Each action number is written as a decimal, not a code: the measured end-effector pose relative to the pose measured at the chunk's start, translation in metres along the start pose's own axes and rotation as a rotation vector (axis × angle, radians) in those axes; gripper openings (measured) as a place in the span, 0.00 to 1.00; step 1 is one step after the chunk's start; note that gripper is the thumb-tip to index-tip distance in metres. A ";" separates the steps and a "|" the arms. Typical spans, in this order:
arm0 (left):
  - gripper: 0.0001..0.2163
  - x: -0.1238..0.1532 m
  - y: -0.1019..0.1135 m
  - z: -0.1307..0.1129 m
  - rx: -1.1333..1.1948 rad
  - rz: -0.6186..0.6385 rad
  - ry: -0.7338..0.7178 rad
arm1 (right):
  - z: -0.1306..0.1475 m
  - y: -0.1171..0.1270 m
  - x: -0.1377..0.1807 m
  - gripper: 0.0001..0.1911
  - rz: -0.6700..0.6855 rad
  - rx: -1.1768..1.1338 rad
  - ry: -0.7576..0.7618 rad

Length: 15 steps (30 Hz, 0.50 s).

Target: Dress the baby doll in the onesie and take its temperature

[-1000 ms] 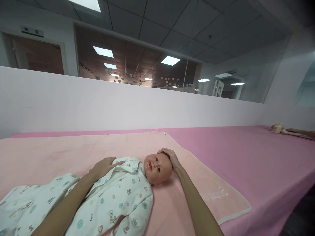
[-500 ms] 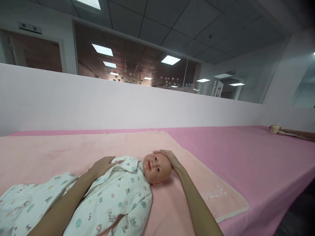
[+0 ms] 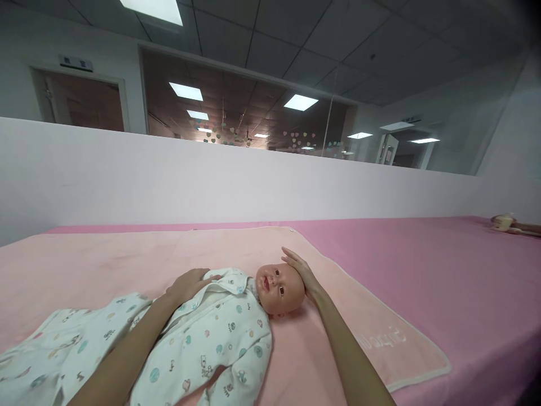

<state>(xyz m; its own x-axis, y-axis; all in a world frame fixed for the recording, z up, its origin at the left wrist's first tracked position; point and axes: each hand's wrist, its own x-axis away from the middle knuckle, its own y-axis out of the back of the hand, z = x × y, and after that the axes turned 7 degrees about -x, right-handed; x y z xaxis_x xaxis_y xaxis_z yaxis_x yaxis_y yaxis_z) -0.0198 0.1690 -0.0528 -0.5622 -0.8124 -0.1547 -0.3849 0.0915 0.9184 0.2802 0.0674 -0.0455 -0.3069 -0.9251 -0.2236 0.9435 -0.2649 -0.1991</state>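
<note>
Peach blanket (image 3: pixel 127 254) (doll (image 3: pixel 228 332) atop) overlies pink cloth (image 3: pixel 414 259); white wall (image 3: pixel 253 183) behind.

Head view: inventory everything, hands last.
doll: 1, tan, on mat
outfit: 1, white, printed, on doll
mat: 1, peach, under doll
cover: 1, pink, under mat
container: 1, cream, far right
long object: 1, brown, beside container, unclear
wall: 1, white, behind cover
window: 1, clear, above wall
heart decals: several, mixed, in window
lights: several, white, overhead
ceiling: 1, dark grey, top
doorway: 1, brown, back left
sign: 1, grey, above doorway
door: 1, white, back right
forearms: 2, bare, bottom
left hand: 1, bare, on outfit
right hand: 1, bare, against doll's head
</note>
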 end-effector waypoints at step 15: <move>0.22 0.002 0.002 -0.002 0.017 0.003 0.005 | -0.002 -0.001 0.002 0.19 0.112 -0.049 -0.104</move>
<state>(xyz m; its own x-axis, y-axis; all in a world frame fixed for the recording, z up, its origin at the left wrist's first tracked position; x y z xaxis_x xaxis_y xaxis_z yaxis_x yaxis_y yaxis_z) -0.0199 0.1664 -0.0500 -0.5593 -0.8152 -0.1502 -0.3957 0.1033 0.9126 0.2784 0.0667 -0.0477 -0.1830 -0.9720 -0.1477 0.9630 -0.1471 -0.2256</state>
